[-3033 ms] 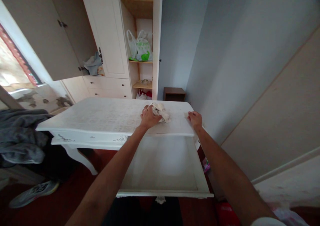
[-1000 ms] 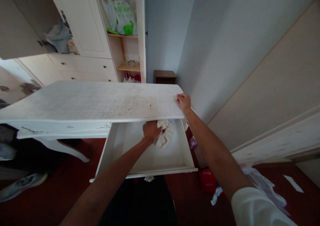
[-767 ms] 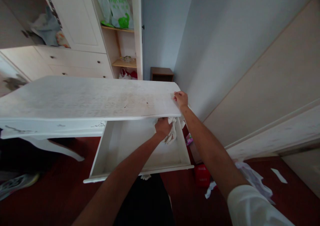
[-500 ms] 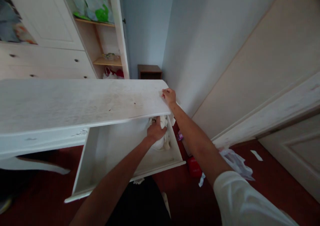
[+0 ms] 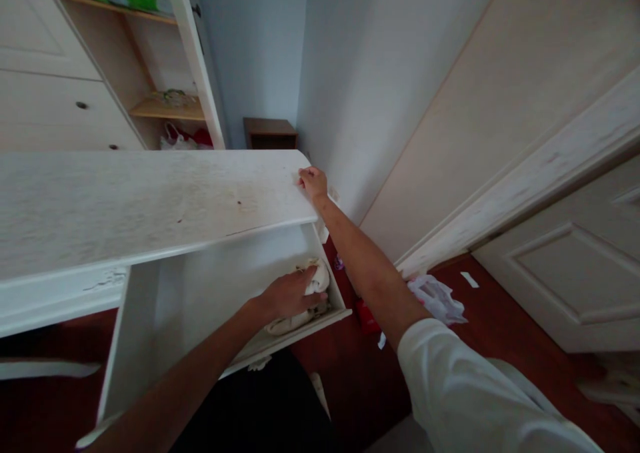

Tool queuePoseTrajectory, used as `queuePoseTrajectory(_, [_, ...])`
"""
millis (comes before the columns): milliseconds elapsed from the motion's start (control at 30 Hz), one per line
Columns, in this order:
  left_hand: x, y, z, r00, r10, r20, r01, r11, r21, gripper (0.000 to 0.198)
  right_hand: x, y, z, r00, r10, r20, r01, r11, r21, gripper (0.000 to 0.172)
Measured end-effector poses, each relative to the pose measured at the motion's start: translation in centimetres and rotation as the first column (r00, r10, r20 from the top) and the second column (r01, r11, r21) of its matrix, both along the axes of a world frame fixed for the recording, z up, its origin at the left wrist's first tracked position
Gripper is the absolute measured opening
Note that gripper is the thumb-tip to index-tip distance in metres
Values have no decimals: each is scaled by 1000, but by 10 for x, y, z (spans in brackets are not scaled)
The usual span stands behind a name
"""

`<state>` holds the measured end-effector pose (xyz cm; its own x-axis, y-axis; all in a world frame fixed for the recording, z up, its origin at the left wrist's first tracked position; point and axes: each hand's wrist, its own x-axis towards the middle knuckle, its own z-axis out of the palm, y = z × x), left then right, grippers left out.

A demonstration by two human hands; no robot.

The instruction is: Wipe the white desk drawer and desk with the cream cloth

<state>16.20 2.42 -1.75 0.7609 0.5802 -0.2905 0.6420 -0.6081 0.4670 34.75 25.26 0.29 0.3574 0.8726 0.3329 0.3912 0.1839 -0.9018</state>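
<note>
Cream cloth [image 5: 320,278]: bunched inside the pulled-out desk drawer [image 5: 200,299], in its front right corner, close to the right side wall [image 5: 319,245].
Lie of the cloth: crumpled, so no firm long axis; its lower fold runs leftward along the inside of the drawer front [image 5: 300,337].
Left hand [image 5: 291,293]: nearer by far, on the cloth; fingers and thumb part-way open around a wad of it, gripping it from above and the left.
Direction from left fingers: cloth sits directly under them and out to their right.
Right hand [image 5: 313,183]: well apart, curled loosely on the white desktop [image 5: 115,199] near its right end; cannot tell whether the fingertips pinch anything.
Between the hands: the desktop's front edge.
</note>
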Motion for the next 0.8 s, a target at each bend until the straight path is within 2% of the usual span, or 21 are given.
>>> queuePoseTrajectory(100, [-9, -11, -1, 998, -2, 57, 3, 1000, -23, 64, 0, 0, 0, 1000, -12, -5, 12, 1000, 2, 31])
queuePoseTrajectory(233, [-19, -23, -7, 997, -60, 53, 62, 998, -23, 40, 1, 1, -2, 1000, -7, -22, 7, 1000, 6, 29])
queuePoseTrajectory(367, [-35, -19, -5, 993, -82, 91, 90, 992, -87, 37, 3, 5, -6, 1000, -1, -17, 1, 1000, 17, 31])
queuePoseTrajectory(467, [-59, -7, 4, 998, -61, -12, 58, 983, -175, 36, 5, 8, -9, 1000, 2, -16, -2, 1000, 23, 32])
queuePoseTrajectory(567, [-95, 5, 10, 988, -15, -154, -18, 977, -214, 47, 7, 9, -12, 1000, 8, -15, -8, 999, 38, 31])
queuePoseTrajectory(700, [-147, 6, 12, 946, 98, -309, -134, 986, -97, 62, 7, 6, -11, 1000, 13, -27, -12, 999, 43, 29])
queuePoseTrajectory(800, [-175, 0, 13, 888, 263, -377, -250, 965, 86, 56, 5, 3, -9, 998, 9, -60, -6, 999, 36, 27])
